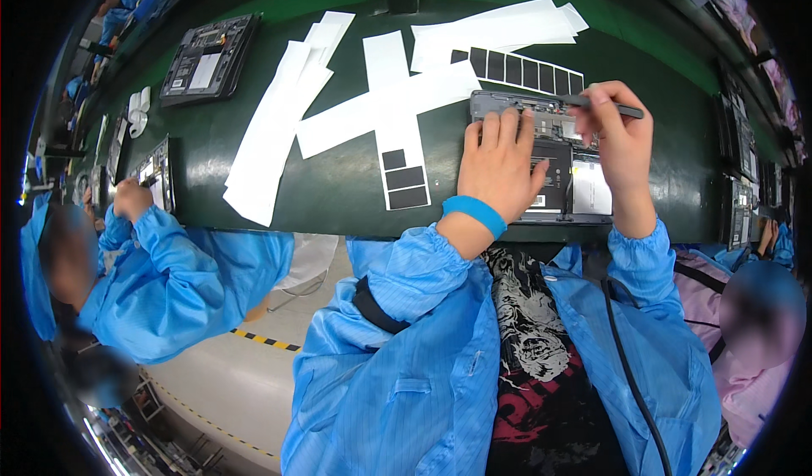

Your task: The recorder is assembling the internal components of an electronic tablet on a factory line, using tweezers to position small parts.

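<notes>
An opened laptop base [550,219] lies on the green table in front of me, its inner parts bare. Black battery [552,176] and a silver-white rectangular part [589,187] fill its near side. My left hand [501,159] rests over the laptop's left part, fingers stretched out and palm down, with a blue band round the wrist. In my right hand [622,129] is a dark, slim tool that looks like tweezers [628,110], pinched between thumb and fingers. It points left over the laptop's far edge. The fingers hide part of the board beneath.
White paper strips [275,138] lie crossed and overlapped to the left and beyond. A sheet with black rectangular pads [533,74] sits behind the laptop. Stacked opened laptops [207,60] stand far left. A co-worker in blue [182,277] works at left; another in pink [748,366] sits at right.
</notes>
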{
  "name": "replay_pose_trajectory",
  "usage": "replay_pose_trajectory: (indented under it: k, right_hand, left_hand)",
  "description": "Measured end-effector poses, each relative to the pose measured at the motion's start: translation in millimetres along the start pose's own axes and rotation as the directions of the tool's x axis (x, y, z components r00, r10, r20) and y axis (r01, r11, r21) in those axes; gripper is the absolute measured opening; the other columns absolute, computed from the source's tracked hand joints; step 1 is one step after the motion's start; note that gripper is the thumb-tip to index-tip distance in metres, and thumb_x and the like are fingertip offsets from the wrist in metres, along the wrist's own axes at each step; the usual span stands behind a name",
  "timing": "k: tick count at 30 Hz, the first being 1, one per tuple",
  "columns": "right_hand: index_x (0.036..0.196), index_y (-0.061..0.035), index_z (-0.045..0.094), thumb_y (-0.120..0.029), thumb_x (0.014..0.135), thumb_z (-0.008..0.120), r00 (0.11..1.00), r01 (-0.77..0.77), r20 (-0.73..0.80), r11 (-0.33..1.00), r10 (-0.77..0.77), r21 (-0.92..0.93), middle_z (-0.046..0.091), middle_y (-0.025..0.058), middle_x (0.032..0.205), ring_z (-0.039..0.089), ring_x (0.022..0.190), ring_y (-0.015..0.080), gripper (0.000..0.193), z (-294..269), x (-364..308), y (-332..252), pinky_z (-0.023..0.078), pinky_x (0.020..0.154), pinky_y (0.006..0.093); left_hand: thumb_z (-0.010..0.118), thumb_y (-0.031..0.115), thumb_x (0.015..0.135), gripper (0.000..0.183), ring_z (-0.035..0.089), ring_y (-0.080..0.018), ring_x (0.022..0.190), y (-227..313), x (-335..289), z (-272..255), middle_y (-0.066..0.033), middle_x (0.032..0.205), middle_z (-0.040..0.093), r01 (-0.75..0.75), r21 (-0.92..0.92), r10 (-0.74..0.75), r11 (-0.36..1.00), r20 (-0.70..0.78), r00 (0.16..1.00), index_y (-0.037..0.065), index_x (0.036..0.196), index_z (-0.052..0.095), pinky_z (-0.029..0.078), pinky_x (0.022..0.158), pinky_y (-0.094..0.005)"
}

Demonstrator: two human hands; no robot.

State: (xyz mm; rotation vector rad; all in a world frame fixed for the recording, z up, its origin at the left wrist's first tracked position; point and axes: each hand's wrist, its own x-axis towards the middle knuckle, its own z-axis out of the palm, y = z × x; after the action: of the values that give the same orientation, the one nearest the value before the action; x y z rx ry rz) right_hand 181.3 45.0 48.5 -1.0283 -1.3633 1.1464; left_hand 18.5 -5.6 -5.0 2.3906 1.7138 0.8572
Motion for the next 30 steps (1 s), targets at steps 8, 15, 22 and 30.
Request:
replay_pose_trajectory:
  k: [8,15,22,30]
  right_hand:
    - [0.091,0.0000,0.063,-0.018,0.093,0.062,0.934,-0.166,0.289,0.972,0.208,-0.164,0.063,0.0031,0.070,0.059,0.061,0.0080,0.018,99.4,-6.4,8.3,0.047,0.055,0.0232]
    - [0.089,0.0030,0.061,-0.015,0.093,0.061,0.914,-0.086,0.342,0.928,0.218,-0.362,0.063,0.0050,0.074,0.061,0.062,0.0097,0.019,131.1,-4.7,36.9,0.050,0.057,0.0246]
    - [0.087,0.0033,0.060,-0.015,0.093,0.062,0.923,-0.062,0.321,0.907,0.211,-0.418,0.063,0.0057,0.072,0.061,0.061,0.0094,0.019,134.4,-5.9,41.7,0.049,0.057,0.0243]
    - [0.096,0.0014,0.068,-0.015,0.088,0.063,0.957,-0.027,0.262,0.935,0.126,-0.354,0.068,0.0126,0.071,0.068,0.064,0.0176,0.019,141.6,-11.5,48.6,0.051,0.058,0.0294]
  left_hand:
    - [0.069,0.022,0.082,0.044,0.052,-0.0352,0.116,-56.5,-83.9,-66.4,-0.0167,0.128,0.054,0.122,-0.142,-0.129,0.982,-0.042,0.991,0.006,0.123,0.060,0.041,0.098,-0.0448]
    - [0.061,0.036,0.088,0.058,0.035,-0.0417,0.134,-86.5,-106.7,-58.7,-0.0184,0.146,0.039,0.165,0.158,-0.182,0.974,0.103,0.978,0.009,0.138,0.049,0.027,0.108,-0.0580]
    - [0.061,0.034,0.088,0.056,0.036,-0.0419,0.133,-86.7,-106.8,-59.0,-0.0137,0.147,0.040,0.142,0.188,-0.166,0.972,0.121,0.979,0.013,0.139,0.050,0.028,0.107,-0.0600]
    - [0.063,0.031,0.087,0.053,0.039,-0.0442,0.129,-85.0,-105.8,-60.1,-0.0137,0.144,0.043,0.119,0.222,-0.144,0.968,0.104,0.984,0.016,0.137,0.053,0.033,0.103,-0.0603]
